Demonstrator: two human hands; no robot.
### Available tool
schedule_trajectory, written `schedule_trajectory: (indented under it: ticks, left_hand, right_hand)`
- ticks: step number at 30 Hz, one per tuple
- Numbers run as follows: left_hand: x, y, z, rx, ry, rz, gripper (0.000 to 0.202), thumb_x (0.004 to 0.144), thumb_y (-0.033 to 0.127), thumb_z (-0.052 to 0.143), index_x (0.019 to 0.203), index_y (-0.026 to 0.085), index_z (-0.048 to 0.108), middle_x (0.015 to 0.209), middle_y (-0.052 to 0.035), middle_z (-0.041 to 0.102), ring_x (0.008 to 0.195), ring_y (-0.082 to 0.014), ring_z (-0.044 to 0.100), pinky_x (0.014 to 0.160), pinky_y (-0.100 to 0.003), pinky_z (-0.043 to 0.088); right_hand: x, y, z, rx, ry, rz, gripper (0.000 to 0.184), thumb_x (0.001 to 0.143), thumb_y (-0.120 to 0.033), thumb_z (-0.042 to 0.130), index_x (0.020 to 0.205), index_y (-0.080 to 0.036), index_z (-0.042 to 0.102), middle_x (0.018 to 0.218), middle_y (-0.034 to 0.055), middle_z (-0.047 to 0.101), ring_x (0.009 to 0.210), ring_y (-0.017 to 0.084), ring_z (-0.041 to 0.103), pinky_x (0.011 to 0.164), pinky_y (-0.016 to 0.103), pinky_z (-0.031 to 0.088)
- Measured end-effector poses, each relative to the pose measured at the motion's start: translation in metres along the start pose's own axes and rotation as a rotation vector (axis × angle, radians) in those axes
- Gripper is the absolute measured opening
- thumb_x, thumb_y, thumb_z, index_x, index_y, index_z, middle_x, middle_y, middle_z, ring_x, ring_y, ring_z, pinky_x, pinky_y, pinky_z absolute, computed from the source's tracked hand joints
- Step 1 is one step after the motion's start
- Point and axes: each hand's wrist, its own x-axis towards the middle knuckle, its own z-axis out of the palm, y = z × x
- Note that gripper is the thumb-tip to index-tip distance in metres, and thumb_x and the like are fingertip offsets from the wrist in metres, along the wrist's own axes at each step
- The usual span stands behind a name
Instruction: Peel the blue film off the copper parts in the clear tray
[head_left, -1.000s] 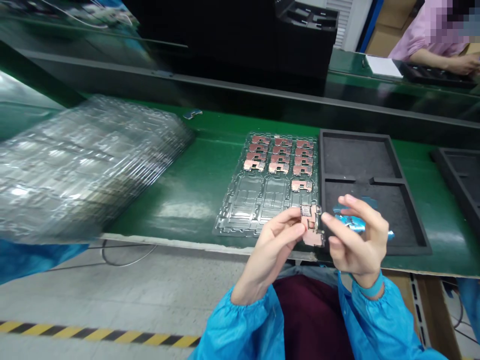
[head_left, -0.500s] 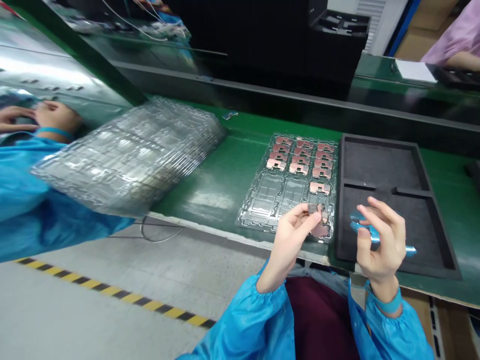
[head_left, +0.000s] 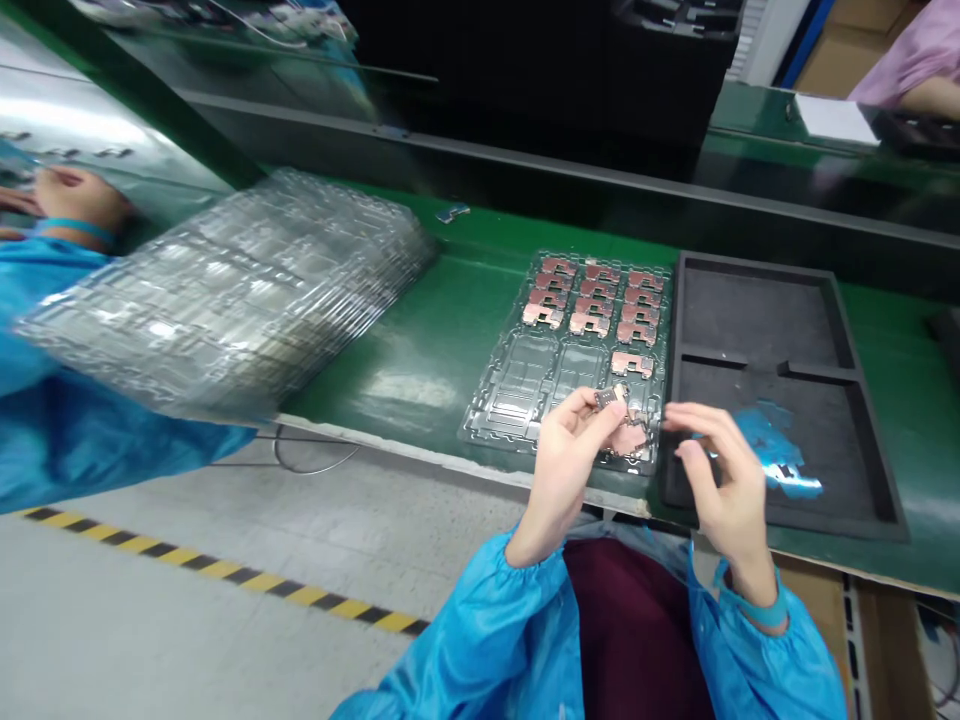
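My left hand (head_left: 568, 448) pinches a small copper-coloured metal part (head_left: 621, 420) by its top edge, above the near right corner of a clear plastic tray (head_left: 517, 385). Several more copper parts (head_left: 592, 305) fill the tray's far rows. My right hand (head_left: 718, 478) hovers just right of the held part with fingers curled and apart, holding nothing. It is over the near edge of a black foam tray (head_left: 757, 320). Blue film scraps (head_left: 772, 450) lie in that tray's near compartment.
A tall stack of clear plastic trays (head_left: 232, 290) lies at the left of the green bench (head_left: 420, 340). A co-worker's blue sleeve (head_left: 82, 430) and hand (head_left: 75, 195) are beside it. A black machine housing (head_left: 540, 70) stands behind. Another person's arm is at the far right.
My right hand let go of the blue film, which now lies in the black tray, and moved back toward the part. My left hand still holds the part.
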Motion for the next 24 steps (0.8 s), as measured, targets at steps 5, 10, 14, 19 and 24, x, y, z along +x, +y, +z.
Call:
schedule_trajectory:
  ticks: [5, 10, 14, 19, 24]
  left_hand:
    - [0.001, -0.001, 0.003, -0.006, 0.019, 0.052, 0.029, 0.084, 0.036, 0.088, 0.091, 0.017, 0.068, 0.081, -0.002, 0.074, 0.072, -0.0154, 0.072, 0.069, -0.025, 0.057]
    - [0.0, -0.002, 0.004, 0.007, 0.028, 0.113, 0.026, 0.084, 0.034, 0.086, 0.087, 0.018, 0.067, 0.07, 0.0016, 0.068, 0.06, -0.0107, 0.06, 0.061, -0.022, 0.05]
    - [0.001, -0.002, 0.004, -0.015, 0.012, 0.085, 0.023, 0.084, 0.032, 0.084, 0.085, 0.018, 0.066, 0.069, 0.0023, 0.065, 0.058, -0.0098, 0.054, 0.058, -0.022, 0.047]
    - [0.0, 0.0, 0.007, -0.052, -0.02, 0.0, 0.023, 0.083, 0.032, 0.083, 0.085, 0.019, 0.064, 0.07, 0.0016, 0.065, 0.06, -0.0119, 0.057, 0.056, -0.023, 0.048]
    - [-0.001, -0.001, 0.009, -0.032, -0.012, 0.02, 0.024, 0.083, 0.032, 0.083, 0.085, 0.019, 0.063, 0.07, 0.0015, 0.065, 0.059, -0.0113, 0.058, 0.055, -0.022, 0.048]
  right_hand:
    - [-0.007, -0.006, 0.021, 0.392, -0.08, 0.264, 0.015, 0.107, -0.034, 0.065, 0.107, -0.021, 0.074, 0.091, 0.0029, 0.077, 0.079, 0.017, 0.077, 0.069, 0.024, 0.063]
    - [-0.001, -0.016, 0.027, 0.501, -0.041, 0.433, 0.024, 0.102, -0.043, 0.073, 0.09, -0.022, 0.072, 0.082, 0.0015, 0.074, 0.072, 0.016, 0.071, 0.067, 0.025, 0.061]
    - [0.003, -0.022, 0.025, 0.542, -0.046, 0.476, 0.028, 0.099, -0.048, 0.075, 0.086, -0.023, 0.073, 0.079, 0.0011, 0.071, 0.069, 0.015, 0.067, 0.066, 0.025, 0.06]
    - [0.005, -0.026, 0.023, 0.551, -0.053, 0.503, 0.03, 0.098, -0.049, 0.075, 0.085, -0.023, 0.073, 0.077, 0.0014, 0.071, 0.068, 0.016, 0.066, 0.065, 0.026, 0.059]
    - [0.005, -0.027, 0.022, 0.544, -0.058, 0.496, 0.03, 0.099, -0.049, 0.074, 0.085, -0.023, 0.072, 0.077, 0.0012, 0.071, 0.067, 0.016, 0.067, 0.065, 0.027, 0.058]
